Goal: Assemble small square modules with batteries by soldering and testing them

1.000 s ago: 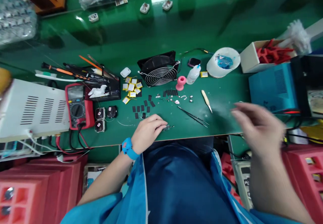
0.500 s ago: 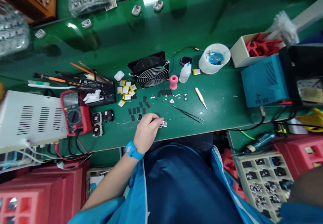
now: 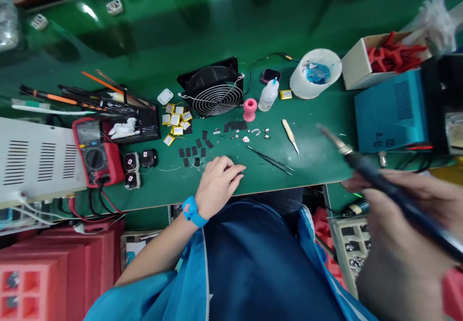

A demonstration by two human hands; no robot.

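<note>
Here, at the near edge of the green bench (image 3: 318, 166), the left hand (image 3: 219, 183) lies palm down with its fingers curled over something small; what sits under them is hidden, so I cannot tell whether they pinch it or only cover it. A blue wrist strap (image 3: 191, 211) sits on that wrist.

The right hand (image 3: 405, 244), close to the camera and blurred, is wrapped around the dark handle of a soldering iron (image 3: 383, 186). Its metal tip points up and left, raised over the bench's right part, well apart from the left hand.

Handling, as a judgement: the iron looks stiff, light and slim, with a smooth handle. Take hold on the dark grip, well back from the metal tip. The bits under the left hand are likely tiny and fragile, better pinned with fingertips than squeezed.

Around the left hand:
- black tweezers (image 3: 271, 160) just to its right, lying flat
- small black pads (image 3: 197, 148) just beyond the fingers
- yellow-edged cells (image 3: 176, 120) farther back, beside a small fan (image 3: 213, 91)
- pink spool (image 3: 249, 109) and a white squeeze bottle (image 3: 268, 95) right of the fan
- red multimeter (image 3: 94, 149) well to the left
- blue box unit (image 3: 392, 113) at the right, behind the iron
</note>
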